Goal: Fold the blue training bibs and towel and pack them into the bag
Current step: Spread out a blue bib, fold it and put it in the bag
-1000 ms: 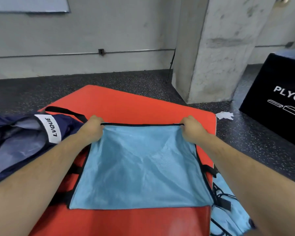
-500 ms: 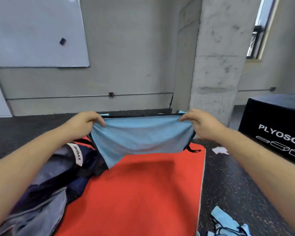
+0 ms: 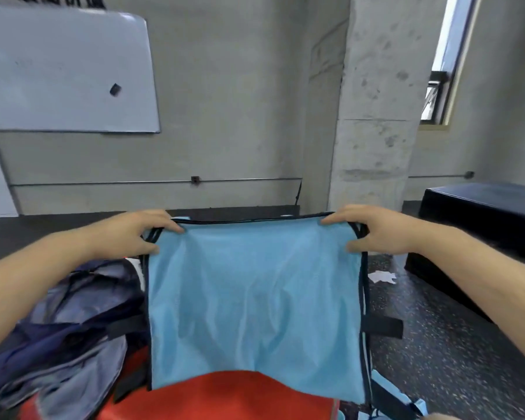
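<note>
The blue bib (image 3: 255, 298) is held up by its top corners. The left hand (image 3: 134, 234) and right hand (image 3: 376, 231) are closed on it. A navy bag (image 3: 58, 328) is seen at left.

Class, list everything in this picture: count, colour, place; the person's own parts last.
light blue mesh training bib: one, light blue with black trim, centre, held above the mat
navy fabric bag: one, navy and grey, lower left
red padded mat: one, red, bottom centre, under the bib
white wall board: one, white, upper left
grey concrete pillar: one, grey, right of centre
black box: one, black, floor at right
white paper scrap: one, white, floor beside the box
left-hand grip: one, bare, pinching the bib's top left corner
right-hand grip: one, bare, pinching the bib's top right corner
</note>
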